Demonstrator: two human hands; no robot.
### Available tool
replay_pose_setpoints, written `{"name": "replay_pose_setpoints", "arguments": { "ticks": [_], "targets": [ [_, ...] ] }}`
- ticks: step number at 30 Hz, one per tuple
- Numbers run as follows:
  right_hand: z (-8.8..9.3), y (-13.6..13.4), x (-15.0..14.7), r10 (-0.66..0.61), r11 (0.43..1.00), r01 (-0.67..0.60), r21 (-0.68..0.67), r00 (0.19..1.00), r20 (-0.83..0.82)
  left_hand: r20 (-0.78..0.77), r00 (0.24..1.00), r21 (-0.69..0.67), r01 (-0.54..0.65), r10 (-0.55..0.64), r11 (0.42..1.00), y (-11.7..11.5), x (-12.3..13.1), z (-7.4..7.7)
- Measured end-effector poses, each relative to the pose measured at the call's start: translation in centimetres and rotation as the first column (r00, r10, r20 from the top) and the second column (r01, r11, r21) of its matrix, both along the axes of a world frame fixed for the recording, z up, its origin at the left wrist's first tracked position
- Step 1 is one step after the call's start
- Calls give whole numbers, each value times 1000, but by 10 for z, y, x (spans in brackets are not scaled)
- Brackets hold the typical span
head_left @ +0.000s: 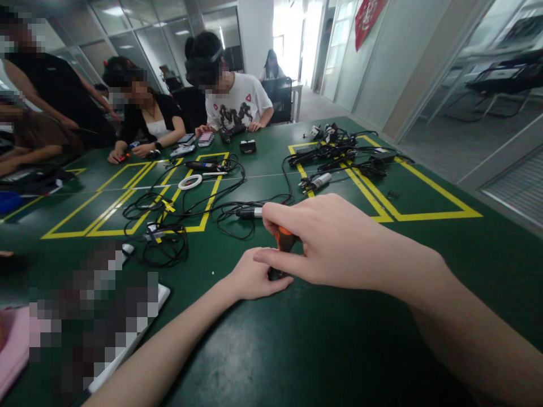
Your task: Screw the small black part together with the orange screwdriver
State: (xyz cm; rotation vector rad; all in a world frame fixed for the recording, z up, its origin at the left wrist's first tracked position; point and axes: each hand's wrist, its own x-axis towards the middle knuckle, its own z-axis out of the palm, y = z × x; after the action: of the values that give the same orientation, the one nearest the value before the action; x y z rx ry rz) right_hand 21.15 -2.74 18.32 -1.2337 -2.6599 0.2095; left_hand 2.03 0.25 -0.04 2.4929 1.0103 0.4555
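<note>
My right hand (335,237) is closed from above around the orange and black handle of a screwdriver (285,238), which stands roughly upright. Its tip is hidden. Below it, my left hand (257,274) rests on the green table with its thumb and fingers curled about a small dark part (275,273). My right hand covers most of that part, so its kind does not show. Just beyond the hands lies a black and silver cylindrical tool (250,213) with a cable.
Tangled black cables (169,243) lie at left of centre, near a white ring (190,182). More cables and plugs (339,150) are heaped at the far right. Yellow tape (436,215) marks rectangles on the table (360,339). Several people sit or stand across and at left.
</note>
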Motion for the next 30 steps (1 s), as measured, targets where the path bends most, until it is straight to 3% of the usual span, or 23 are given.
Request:
{"name": "replay_pose_setpoints", "arguments": {
  "ticks": [7, 16, 30],
  "targets": [
    [0, 1, 6, 97, 994, -100, -54, 994, -57, 67, 998, 4, -20, 20, 1000, 0, 0, -6],
    [2, -1, 6, 1, 1000, -1, -22, 1000, 2, 24, 1000, 22, 3, -3, 1000, 0, -2, -1],
    [0, 1, 12, 59, 997, -56, 45, 996, -69, 28, 999, 39, -16, 15, 999, 0, -1, 0]
  ]
}}
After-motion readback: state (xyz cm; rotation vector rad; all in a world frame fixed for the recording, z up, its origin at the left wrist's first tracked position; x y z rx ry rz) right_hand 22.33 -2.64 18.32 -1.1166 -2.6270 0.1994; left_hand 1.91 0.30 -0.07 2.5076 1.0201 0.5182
